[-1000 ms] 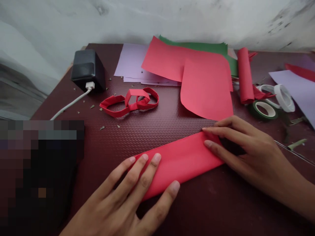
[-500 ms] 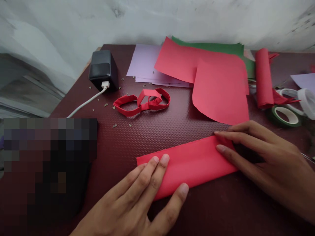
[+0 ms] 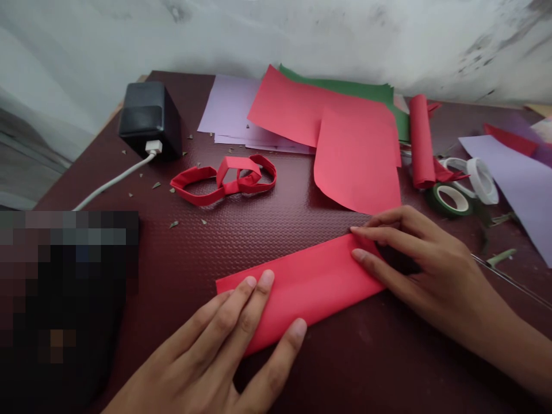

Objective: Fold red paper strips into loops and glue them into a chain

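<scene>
A folded strip of red paper (image 3: 310,276) lies slantwise on the dark red textured table (image 3: 172,322) in front of me. My left hand (image 3: 224,339) rests flat over its left end, fingers stretched out and thumb apart at the lower edge. At the right end, the fingers and thumb of my right hand (image 3: 409,259) are bent onto the paper, holding that end near its upper edge; part of the end is hidden. Beyond the strip sits a red folded-paper piece with loops (image 3: 230,187). Loose red sheets (image 3: 357,161) lie past my right hand.
A black box-shaped charger (image 3: 149,118) with a white cable (image 3: 114,181) stands at back left. Lilac sheets (image 3: 228,103), green paper (image 3: 345,89), a red paper roll (image 3: 421,141) and green tape (image 3: 436,201) lie farther back. A blurred-out dark object (image 3: 77,299) is at left.
The camera view has turned rightward, so everything appears farther left and more lilac paper shows at right. Both hands keep nearly the same place on the folded red paper.
</scene>
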The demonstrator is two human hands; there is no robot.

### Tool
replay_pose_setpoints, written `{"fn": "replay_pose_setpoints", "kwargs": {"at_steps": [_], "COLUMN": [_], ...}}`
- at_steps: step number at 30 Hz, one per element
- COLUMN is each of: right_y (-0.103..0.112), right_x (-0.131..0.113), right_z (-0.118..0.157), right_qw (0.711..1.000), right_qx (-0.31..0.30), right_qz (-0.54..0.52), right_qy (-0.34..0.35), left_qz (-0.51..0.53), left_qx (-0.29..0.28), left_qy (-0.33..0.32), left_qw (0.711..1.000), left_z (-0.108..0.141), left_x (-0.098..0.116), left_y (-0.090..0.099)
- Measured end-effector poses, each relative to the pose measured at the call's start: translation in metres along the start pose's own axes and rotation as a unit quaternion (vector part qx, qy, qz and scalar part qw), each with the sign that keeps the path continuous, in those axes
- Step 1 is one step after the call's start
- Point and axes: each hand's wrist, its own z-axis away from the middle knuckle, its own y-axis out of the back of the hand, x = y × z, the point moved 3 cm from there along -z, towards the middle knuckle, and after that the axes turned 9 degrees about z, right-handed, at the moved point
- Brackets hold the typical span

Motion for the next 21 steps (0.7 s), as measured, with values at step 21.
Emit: {"fn": "replay_pose_setpoints", "kwargs": {"at_steps": [21], "right_y": [0.0002], "right_x": [-0.0028], "right_z": [-0.0020], "right_qw": [1.000], "right_qx": [-0.008], "right_qz": [0.000], "right_qy": [0.004], "left_qz": [0.052], "left_qx": [-0.022], "left_qy": [0.048], "left_qw": [0.997], "left_z": [0.0030], "left_x": [-0.0029], "left_y": [0.0036]}}
